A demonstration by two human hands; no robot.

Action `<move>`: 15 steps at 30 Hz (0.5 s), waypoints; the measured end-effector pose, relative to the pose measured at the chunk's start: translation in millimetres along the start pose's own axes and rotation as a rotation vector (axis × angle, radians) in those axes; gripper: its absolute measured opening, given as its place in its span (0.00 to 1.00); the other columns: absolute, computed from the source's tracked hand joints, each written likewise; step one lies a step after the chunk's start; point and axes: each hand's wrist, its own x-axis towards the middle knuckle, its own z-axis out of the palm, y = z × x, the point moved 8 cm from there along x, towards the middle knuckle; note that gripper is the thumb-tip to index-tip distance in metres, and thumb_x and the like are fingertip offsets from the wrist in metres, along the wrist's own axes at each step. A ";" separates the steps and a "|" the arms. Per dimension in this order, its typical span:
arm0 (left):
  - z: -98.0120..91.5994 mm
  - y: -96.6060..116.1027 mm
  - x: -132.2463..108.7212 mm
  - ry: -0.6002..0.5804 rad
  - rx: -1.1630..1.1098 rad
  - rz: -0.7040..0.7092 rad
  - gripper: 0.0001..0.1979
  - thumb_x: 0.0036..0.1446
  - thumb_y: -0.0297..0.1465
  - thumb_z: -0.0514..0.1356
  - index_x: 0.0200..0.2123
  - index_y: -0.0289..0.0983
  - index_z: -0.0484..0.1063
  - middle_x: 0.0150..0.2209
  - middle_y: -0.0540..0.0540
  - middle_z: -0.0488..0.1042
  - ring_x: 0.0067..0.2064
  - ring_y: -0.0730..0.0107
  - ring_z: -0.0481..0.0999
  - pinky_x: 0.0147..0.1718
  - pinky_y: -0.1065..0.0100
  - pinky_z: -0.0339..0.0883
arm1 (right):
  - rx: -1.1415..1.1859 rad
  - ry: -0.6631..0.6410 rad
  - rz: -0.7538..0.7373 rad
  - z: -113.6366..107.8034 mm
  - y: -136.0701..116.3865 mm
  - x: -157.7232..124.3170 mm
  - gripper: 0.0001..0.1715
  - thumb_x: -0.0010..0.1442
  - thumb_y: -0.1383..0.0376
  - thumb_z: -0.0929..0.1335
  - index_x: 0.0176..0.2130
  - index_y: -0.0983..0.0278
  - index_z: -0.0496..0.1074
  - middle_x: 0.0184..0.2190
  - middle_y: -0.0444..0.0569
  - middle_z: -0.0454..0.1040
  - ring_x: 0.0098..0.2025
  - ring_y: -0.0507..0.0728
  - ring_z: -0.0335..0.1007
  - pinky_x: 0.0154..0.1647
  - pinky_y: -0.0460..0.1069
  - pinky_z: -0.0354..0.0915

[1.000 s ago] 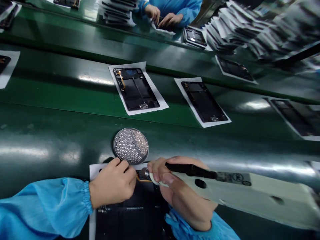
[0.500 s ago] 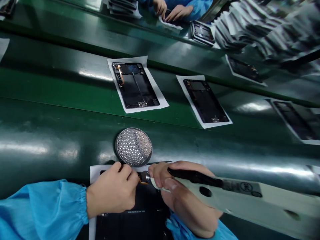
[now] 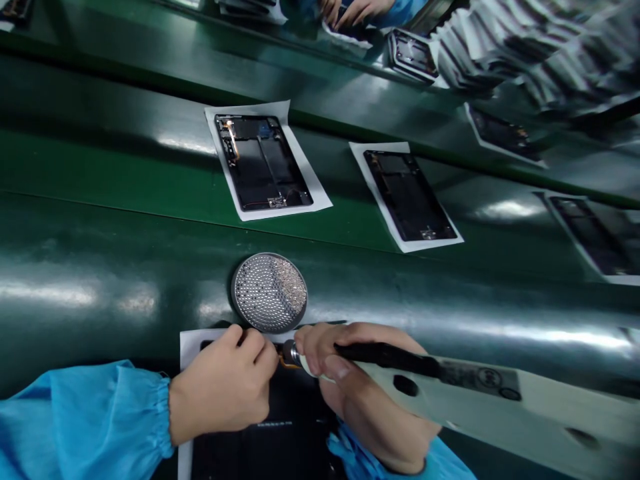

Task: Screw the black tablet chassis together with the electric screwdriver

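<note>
My right hand (image 3: 360,380) is wrapped around a pale green electric screwdriver (image 3: 475,407) with a black lever along its top. The screwdriver lies nearly level, its metal nose pointing left at the top edge of a black tablet housing (image 3: 265,447). That housing rests on a white sheet (image 3: 185,460) in front of me. Over its upper left part, my left hand (image 3: 225,383) is closed with the fingertips down beside the screwdriver's nose; what they pinch is hidden. An orange flex cable shows between the hands. Just beyond them sits a round perforated dish (image 3: 270,292) with many tiny screws.
Farther off on the green belt (image 3: 125,160) lie a tablet housing with parts (image 3: 265,163) and another housing (image 3: 407,197), each on white paper. Across the line, a co-worker's hands (image 3: 355,12) work beside a stack of wrapped pieces (image 3: 500,53).
The housings on the belt appear slightly farther left and higher in the view. Both my hands and the screwdriver have stayed nearly in place.
</note>
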 end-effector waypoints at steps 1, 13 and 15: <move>1.2 0.6 1.0 -0.002 -0.007 -0.006 0.10 0.63 0.27 0.59 0.31 0.32 0.77 0.40 0.37 0.75 0.36 0.59 0.71 0.28 0.62 0.59 | -0.007 -0.001 0.000 -0.9 0.9 -0.5 0.17 0.58 0.76 0.67 0.43 0.57 0.73 0.23 0.41 0.70 0.26 0.54 0.68 0.32 0.55 0.71; 2.9 3.0 8.8 0.025 -0.028 -0.034 0.15 0.65 0.28 0.54 0.50 0.26 0.74 0.45 0.35 0.75 0.40 0.56 0.71 0.35 0.58 0.62 | -0.019 0.121 -0.071 -34.4 -19.5 12.5 0.18 0.58 0.75 0.68 0.45 0.57 0.75 0.22 0.40 0.70 0.25 0.52 0.66 0.33 0.53 0.69; 5.5 2.8 11.1 0.038 -0.040 -0.053 0.14 0.65 0.28 0.55 0.49 0.26 0.74 0.45 0.36 0.75 0.40 0.56 0.71 0.35 0.58 0.62 | -0.006 0.159 -0.104 -42.2 -18.9 22.9 0.16 0.57 0.74 0.69 0.43 0.57 0.76 0.21 0.40 0.70 0.25 0.52 0.66 0.34 0.52 0.69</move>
